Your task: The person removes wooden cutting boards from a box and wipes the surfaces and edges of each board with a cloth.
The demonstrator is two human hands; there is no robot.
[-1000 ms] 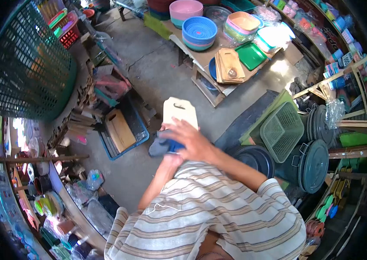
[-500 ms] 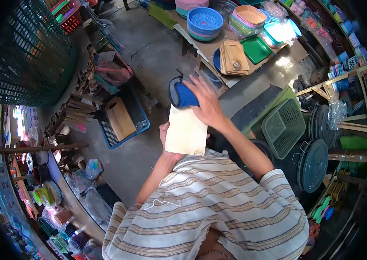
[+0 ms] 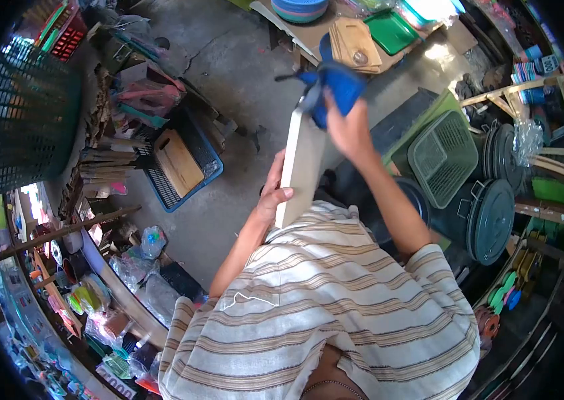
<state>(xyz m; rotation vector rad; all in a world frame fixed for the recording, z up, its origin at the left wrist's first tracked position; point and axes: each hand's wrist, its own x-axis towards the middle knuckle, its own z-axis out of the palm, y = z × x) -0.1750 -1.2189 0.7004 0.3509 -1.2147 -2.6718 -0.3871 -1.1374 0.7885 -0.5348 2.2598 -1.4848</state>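
Note:
My left hand (image 3: 275, 193) grips a pale wooden cutting board (image 3: 303, 170) by its side, thumb on the near face. The board is turned partly on edge in front of my chest, its lower end near my striped shirt. Bunched in my right hand (image 3: 350, 133) is a blue cloth (image 3: 345, 87) with grey trim and a dark strap, blurred by motion. It covers the board's far end, so that part of the board is hidden.
At the left, a blue crate (image 3: 211, 175) on the floor holds another cutting board (image 3: 179, 163). More boards (image 3: 354, 41) lie on the table ahead, beside a green tray (image 3: 391, 32). Lidded grey bins (image 3: 492, 223) and a grey-green basket (image 3: 443, 160) stand at my right.
The board has turned from facing me flat to partly edge-on. My right hand and the cloth have shifted right and slightly up, with fingers now closed round the cloth. The view has moved a little.

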